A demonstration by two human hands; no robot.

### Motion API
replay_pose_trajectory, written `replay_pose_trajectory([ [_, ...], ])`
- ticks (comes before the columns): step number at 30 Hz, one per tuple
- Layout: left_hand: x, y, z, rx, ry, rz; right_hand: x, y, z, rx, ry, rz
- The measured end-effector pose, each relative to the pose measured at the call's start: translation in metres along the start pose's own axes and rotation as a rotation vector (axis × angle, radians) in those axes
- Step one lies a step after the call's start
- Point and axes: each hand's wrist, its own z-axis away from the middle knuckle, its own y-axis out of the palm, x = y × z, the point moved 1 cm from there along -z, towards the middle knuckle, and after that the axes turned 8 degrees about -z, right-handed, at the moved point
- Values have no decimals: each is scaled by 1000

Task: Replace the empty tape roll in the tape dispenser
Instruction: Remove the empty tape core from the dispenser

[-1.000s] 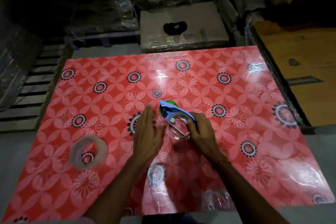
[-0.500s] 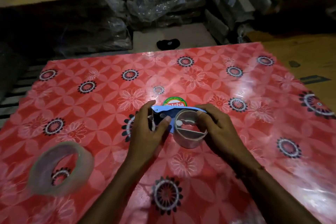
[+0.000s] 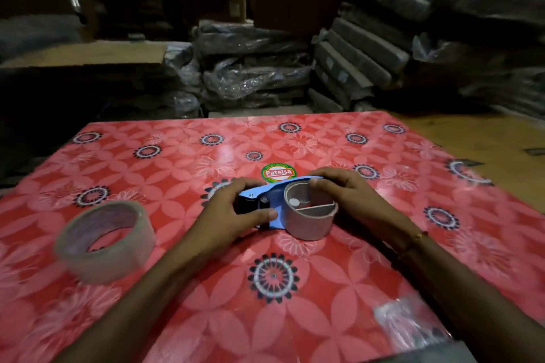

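Two hands at work for us, full tape roll (image 3: 104, 240) lying at 9 o'clock on the red floral tablecloth (image 3: 339, 289), our left hand (image 3: 233, 209) gripping the blue tape dispenser (image 3: 272, 203) at centre, our right hand (image 3: 351, 194) at 3 o'clock, fingers curled over the empty tape roll (image 3: 309, 219) in the dispenser.

The table cover (image 3: 339, 318) was red with paler pink petal shapes, white line-drawn flowers and black-and-white ringed medallions. The tape dispenser (image 3: 275, 200) was light blue with black parts at its left end. Its empty roll (image 3: 308, 222) was pale grey-beige. The sticker (image 3: 277, 172) just beyond was green-rimmed, with a red band and white lettering. The full tape roll (image 3: 104, 240) at near left was translucent beige.
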Motion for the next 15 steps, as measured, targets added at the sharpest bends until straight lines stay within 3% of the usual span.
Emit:
replay_pose_trajectory([
  [8,-8,12,22,-145,-36,-10,9,21,34,-331,-73,170],
  [15,-12,27,37,-243,-122,88,-1,40,64,-109,55,-122],
])
